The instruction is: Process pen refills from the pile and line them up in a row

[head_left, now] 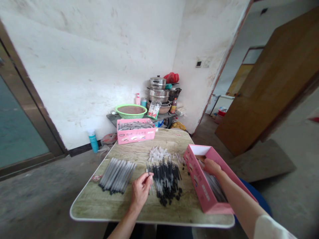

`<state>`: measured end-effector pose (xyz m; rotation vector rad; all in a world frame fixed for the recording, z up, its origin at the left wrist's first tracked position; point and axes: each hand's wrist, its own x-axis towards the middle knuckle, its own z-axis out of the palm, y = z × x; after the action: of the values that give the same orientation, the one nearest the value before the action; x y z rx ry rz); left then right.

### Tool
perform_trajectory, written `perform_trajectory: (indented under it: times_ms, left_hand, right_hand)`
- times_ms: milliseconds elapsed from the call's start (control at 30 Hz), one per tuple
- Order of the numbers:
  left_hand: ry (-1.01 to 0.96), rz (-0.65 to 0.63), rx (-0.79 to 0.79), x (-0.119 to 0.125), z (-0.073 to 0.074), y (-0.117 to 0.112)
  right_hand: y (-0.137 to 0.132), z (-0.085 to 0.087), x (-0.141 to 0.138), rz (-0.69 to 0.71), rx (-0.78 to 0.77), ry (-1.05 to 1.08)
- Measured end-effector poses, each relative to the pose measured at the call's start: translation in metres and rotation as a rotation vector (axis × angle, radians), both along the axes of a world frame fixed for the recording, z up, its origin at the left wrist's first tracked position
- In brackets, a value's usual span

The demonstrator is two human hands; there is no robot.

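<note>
My left hand [142,190] is closed in a pinch over the middle of the table, gripping a thin dark stick [149,171] that stands nearly upright. Just right of it lies a pile of black-and-clear slim sticks [166,177], with small black caps [164,200] at its near side. Behind the pile is a heap of small clear plastic pieces [158,153]. My right hand [211,167] reaches into the right pink box [199,186], over long whitish translucent pieces [216,187]. Its fingertips are mostly hidden, so what they touch is unclear.
A row of translucent, black-tipped tubes [117,176] lies at the left on the wooden-patterned table [92,207]. Another pink box [136,134], full of similar pieces, stands at the far edge. Behind it are a green basin [131,115] and stacked steel pots [159,94].
</note>
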<state>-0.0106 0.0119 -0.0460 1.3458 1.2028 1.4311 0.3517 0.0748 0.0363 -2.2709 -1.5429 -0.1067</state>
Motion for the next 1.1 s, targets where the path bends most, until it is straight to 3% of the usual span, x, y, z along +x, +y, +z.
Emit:
perform_trajectory:
  times_ms: [100,167,300,333,400,533,733,1100]
  left_hand:
    - [0.012,-0.016,-0.001,-0.001,-0.001,0.001]
    - [0.030,-0.033,0.013,-0.001,-0.001,0.002]
    - [0.013,-0.134,0.036,0.004,0.002,-0.003]
    - [-0.001,-0.179,0.029,0.007,0.003,-0.006]
    - [-0.023,-0.286,-0.005,0.013,0.007,-0.014]
    - [-0.025,-0.428,-0.066,0.023,0.017,-0.033]
    - [-0.038,-0.398,-0.032,0.021,0.028,-0.044]
    - [-0.059,-0.401,-0.070,0.017,0.028,-0.048]
  right_hand:
    - [-0.002,0.024,0.002,0.060,-0.089,0.108]
    - [-0.009,0.043,-0.005,0.106,-0.070,0.167]
    - [-0.049,0.068,-0.052,0.252,0.073,0.363]
    - [-0.061,0.070,-0.070,0.363,0.146,0.614]
    - [-0.081,0.067,-0.105,0.507,0.173,1.021]
    - [-0.096,0.048,-0.148,0.536,0.250,1.316]
    - [-0.087,0.024,-0.154,0.486,0.330,1.433]
    - [-0.090,0.017,-0.160,0.488,0.276,1.429]
